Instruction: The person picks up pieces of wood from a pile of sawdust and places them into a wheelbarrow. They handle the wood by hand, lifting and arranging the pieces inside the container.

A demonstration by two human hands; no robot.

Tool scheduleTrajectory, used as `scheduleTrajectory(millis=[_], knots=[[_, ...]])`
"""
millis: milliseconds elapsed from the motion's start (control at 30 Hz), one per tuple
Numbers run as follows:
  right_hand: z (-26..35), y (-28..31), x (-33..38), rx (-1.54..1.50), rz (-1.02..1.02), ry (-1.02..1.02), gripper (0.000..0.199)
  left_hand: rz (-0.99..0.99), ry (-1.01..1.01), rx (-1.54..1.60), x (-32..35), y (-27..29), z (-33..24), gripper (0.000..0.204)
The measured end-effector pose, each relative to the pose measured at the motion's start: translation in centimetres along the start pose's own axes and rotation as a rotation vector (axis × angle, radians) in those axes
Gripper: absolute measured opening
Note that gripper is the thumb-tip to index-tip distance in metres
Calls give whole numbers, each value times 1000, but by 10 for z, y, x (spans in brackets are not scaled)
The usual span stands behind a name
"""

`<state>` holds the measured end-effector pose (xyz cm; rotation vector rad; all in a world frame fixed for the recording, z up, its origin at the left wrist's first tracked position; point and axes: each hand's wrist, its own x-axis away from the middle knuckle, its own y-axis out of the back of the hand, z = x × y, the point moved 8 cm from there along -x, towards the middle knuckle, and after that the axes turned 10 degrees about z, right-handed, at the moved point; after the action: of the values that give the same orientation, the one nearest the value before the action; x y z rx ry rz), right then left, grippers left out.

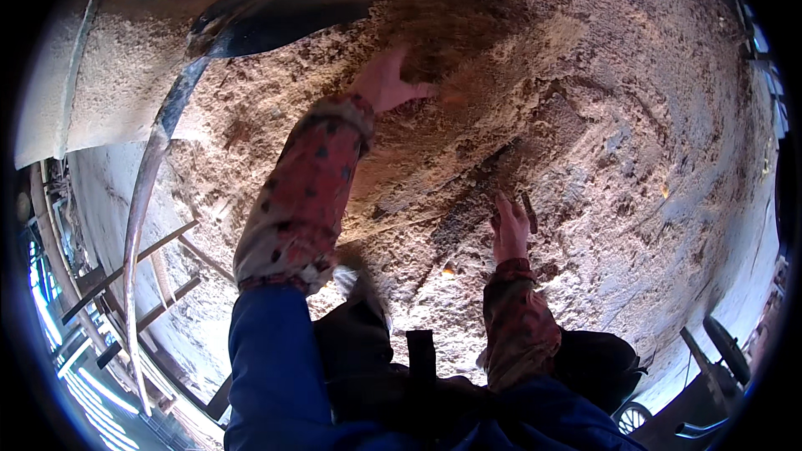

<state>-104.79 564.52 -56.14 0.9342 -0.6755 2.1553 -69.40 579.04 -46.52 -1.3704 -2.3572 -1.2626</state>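
Note:
Loose brown crumbly material, like sawdust or soil, spreads under both hands. My left hand reaches far out into it near a darker, motion-smeared patch, its thumb spread to the right and its other fingers partly hidden. Closer to me, my right hand rests against the material, fingers stretched forward beside a dark clump; nothing is plainly held in it. Left of my left hand lies a shovel with a black blade and a long, worn handle curving toward the near left. Red patterned sleeves cover both forearms.
A pale, rounded, tube-like form lies at the far left. Wooden bars jut out below it, next to a white sheet bordering the material. At the near right are a spoked wheel and dark metal parts.

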Motion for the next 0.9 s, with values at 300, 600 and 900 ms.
scheduleTrajectory(millis=[300,600,900], knots=[[14,-11,-7,20,73,-43,24,96,79,5,-63,-38,30,132],[20,-30,-17,-33,40,-79,37,261,109,120,-26,-63,4,125],[-6,-20,-40,24,355,85,42,297,7,506,-7,-130,13,103]])
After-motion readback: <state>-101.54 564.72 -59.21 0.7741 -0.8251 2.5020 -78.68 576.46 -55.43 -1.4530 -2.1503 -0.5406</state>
